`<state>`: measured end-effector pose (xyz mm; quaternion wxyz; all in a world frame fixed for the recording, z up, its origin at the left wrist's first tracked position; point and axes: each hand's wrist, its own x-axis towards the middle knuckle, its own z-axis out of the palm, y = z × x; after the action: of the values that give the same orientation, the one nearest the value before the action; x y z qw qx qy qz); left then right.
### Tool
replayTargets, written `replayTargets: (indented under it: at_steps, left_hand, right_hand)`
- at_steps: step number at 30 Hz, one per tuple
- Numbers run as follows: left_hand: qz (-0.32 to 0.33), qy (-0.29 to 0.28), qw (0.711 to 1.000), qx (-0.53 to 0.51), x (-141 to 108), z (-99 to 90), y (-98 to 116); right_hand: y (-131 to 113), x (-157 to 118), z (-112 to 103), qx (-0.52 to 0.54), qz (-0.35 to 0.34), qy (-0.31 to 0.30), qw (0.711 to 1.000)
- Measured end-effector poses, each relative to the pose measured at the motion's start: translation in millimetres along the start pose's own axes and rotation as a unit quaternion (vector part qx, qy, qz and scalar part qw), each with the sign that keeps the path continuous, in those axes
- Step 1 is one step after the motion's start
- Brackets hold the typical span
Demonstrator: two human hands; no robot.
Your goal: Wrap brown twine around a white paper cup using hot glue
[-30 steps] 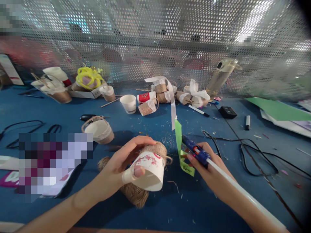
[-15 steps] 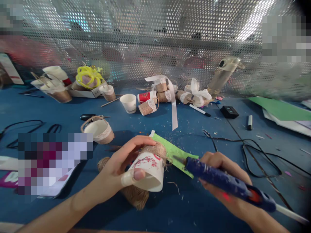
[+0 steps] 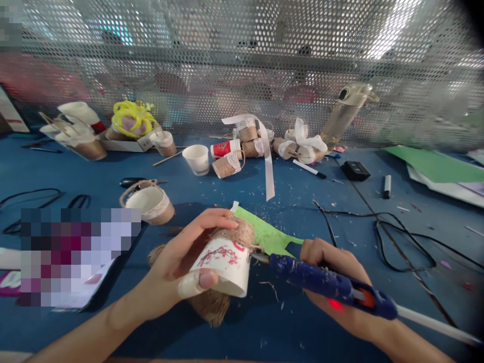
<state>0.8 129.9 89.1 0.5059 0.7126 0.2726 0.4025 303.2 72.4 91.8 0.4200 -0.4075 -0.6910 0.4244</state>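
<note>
While our left hand [image 3: 177, 259] is curled partway open around the cup [image 3: 221, 262], thumb on the near side and fingers over the top, it holds the cup tilted, mouth toward us. Twine [image 3: 239, 231] wraps the cup's far end. To the right of the cup, our right hand [image 3: 328, 252] is closed around the glue gun [image 3: 313, 276], whose nozzle [image 3: 260, 256] points at the cup's side; we cannot tell whether the tip touches. A white stick [image 3: 431, 321] juts from the gun's back end. Just beyond the cup lies green paper [image 3: 269, 228], and below the cup we see a yarn ball [image 3: 212, 308], partly hidden. Beyond the cup to the left stands a basket [image 3: 162, 212] with a looped handle. Well beyond the cup are a ribbon [image 3: 268, 176], a red cup [image 3: 222, 149] on its side and a leaning bottle [image 3: 342, 118]. Well to the cup's right, a black cord [image 3: 413, 233] loops on the blue table [image 3: 280, 327].
</note>
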Motion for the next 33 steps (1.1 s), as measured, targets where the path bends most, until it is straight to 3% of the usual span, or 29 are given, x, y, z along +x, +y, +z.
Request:
replayTargets:
  at_steps: [16, 27, 33]
  left_hand:
    - [0.015, 0.010, 0.999, -0.042, 1.0, 4.1, -0.8]
    - [-0.024, -0.024, 0.997, -0.070, -1.8, 6.3, 11.1]
    - [-0.015, -0.001, 0.998, -0.068, -1.9, 6.7, 8.2]
  right_hand:
    - [-1.5, -0.2, -0.2, 0.082, 0.029, -0.001, 0.996]
    - [-11.3, 3.1, 0.0, 0.194, 0.189, -0.057, 0.961]
    - [-11.2, 2.3, 0.6, 0.191, 0.183, -0.040, 0.964]
